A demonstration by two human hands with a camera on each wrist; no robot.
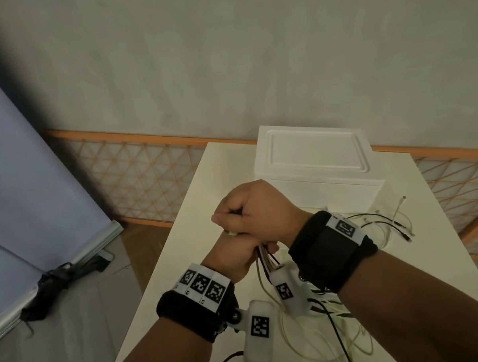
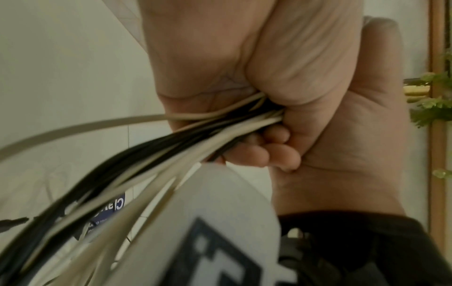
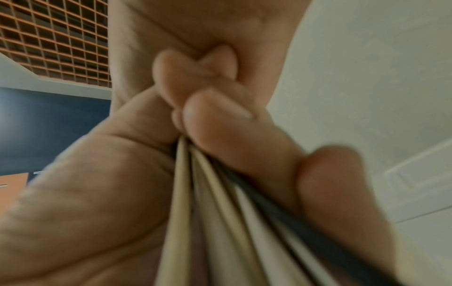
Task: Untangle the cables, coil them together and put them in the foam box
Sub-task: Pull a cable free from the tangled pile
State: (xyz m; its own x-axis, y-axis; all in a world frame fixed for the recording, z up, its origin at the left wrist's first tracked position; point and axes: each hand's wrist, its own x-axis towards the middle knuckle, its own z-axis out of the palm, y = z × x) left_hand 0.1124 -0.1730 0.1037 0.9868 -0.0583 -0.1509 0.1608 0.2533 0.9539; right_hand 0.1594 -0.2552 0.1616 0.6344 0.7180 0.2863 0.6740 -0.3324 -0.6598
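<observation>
Currently, in front of the closed foam box (image 1: 317, 169), left hand (image 1: 234, 255) and right hand (image 1: 252, 206), stacked together, clamp the cables (image 2: 137, 160); gathering is in hand, coiling the slack follows.

Both hands (image 1: 246, 227) apparently gripping cables (image 1: 266, 259) above table (image 1: 192, 204).

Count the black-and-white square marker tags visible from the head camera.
6. Three tags sit in a row on the left wristband, one on the right wristband, one on each wrist camera housing. Others may be hidden round the bands.

Bunched black-and-white cables (image 1: 266, 259); closed foam box (image 1: 317, 169)
</observation>
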